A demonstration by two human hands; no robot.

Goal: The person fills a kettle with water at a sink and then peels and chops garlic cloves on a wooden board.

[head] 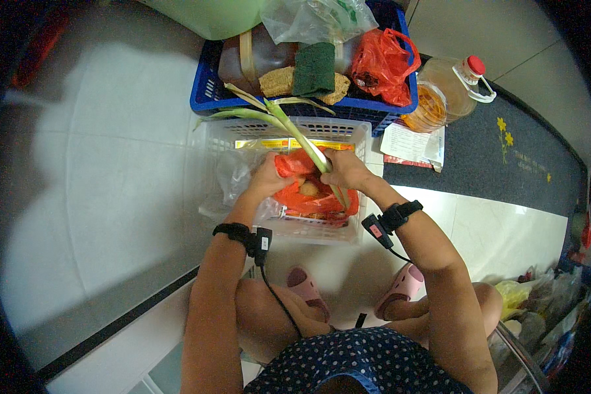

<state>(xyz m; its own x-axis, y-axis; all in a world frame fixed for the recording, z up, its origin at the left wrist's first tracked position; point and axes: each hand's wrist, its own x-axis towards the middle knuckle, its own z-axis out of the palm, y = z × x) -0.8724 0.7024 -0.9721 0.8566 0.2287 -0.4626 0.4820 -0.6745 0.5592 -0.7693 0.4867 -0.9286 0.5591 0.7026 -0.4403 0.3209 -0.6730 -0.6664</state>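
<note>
A white plastic basket (285,236) stands on the floor before me. Inside it lies a red plastic bag (308,199), its mouth spread, with a round brownish item (308,188) showing within. My left hand (270,177) grips the bag's left edge. In my right hand (344,170) is a long green-and-white scallion or leek stalk (295,130), held slanting above the bag, its leaves reaching over the basket's far rim. The stalk's lower end dips into the bag. Clear plastic bags (234,175) lie at the basket's left side.
Behind stands a blue plastic crate (276,105) with a dark green scouring pad (315,69), tan sponge-like pieces and a red bag (384,66). Right of it are a large plastic jug (453,86), papers (411,145) and a dark mat (477,162). Bagged items (532,295) lie at lower right.
</note>
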